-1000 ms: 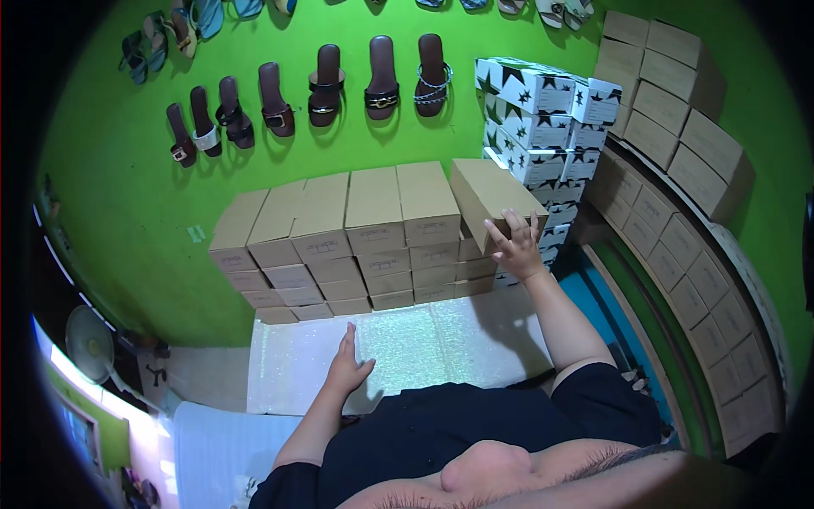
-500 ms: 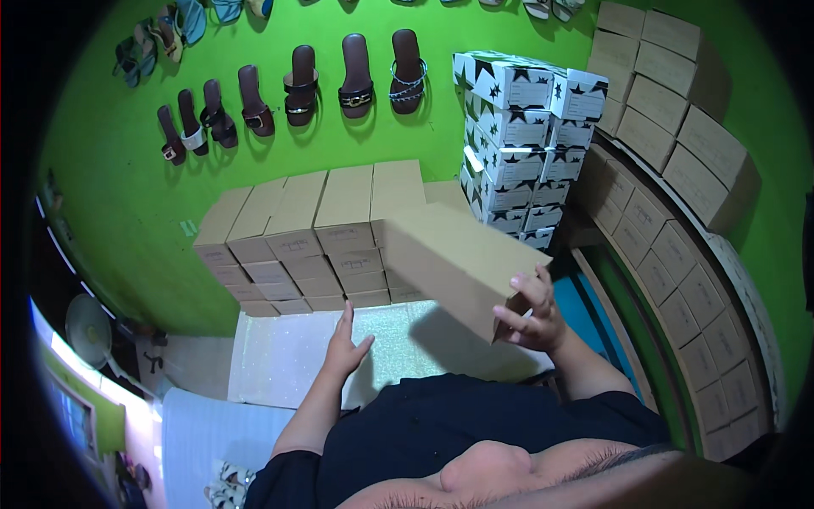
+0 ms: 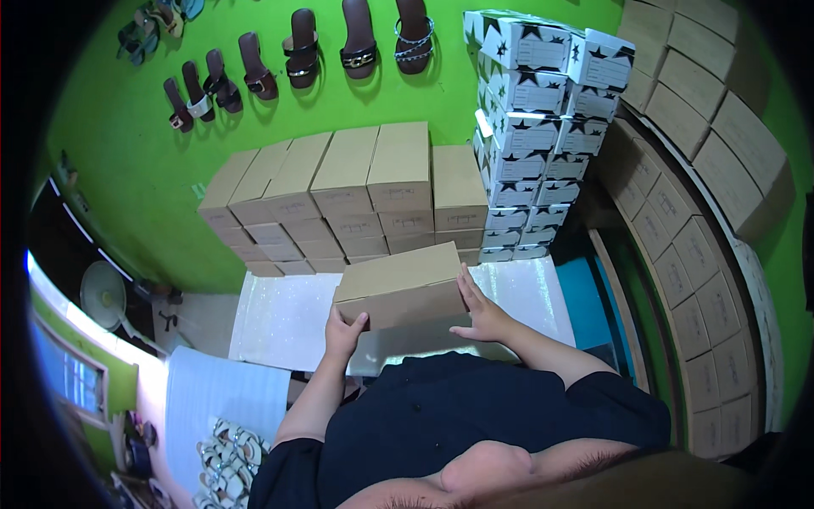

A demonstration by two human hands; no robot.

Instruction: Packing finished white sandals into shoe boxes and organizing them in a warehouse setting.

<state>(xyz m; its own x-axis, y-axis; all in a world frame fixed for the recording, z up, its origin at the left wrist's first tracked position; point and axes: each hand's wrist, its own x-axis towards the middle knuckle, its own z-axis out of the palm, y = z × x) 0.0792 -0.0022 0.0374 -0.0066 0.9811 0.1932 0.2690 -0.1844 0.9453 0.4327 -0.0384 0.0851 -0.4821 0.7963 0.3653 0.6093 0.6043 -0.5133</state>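
A closed brown cardboard box (image 3: 398, 288) is held slightly tilted over the white table (image 3: 284, 318), in front of my chest. My left hand (image 3: 343, 333) grips its left end, the thumb on the near side and the fingers mostly hidden behind. At the right end, my right hand (image 3: 485, 312) presses with its fingers along the side, thumb apart and pointing inward below the edge. Behind it, a stack of similar brown boxes (image 3: 348, 174) lines the far side of the table, with a shorter column (image 3: 458, 182) at its right.
White boxes with black stars (image 3: 530, 131) form a tall stack at the back right. More brown boxes fill a shelf (image 3: 678, 254) on the right. Sandals (image 3: 303, 51) hang on the green wall. A fan (image 3: 103, 293) and a pile of white sandals (image 3: 229, 462) are at left.
The box has swung down and left from my raised right hand and now lies crosswise before me. My left hand has taken hold of its left end. The view has tilted downward.
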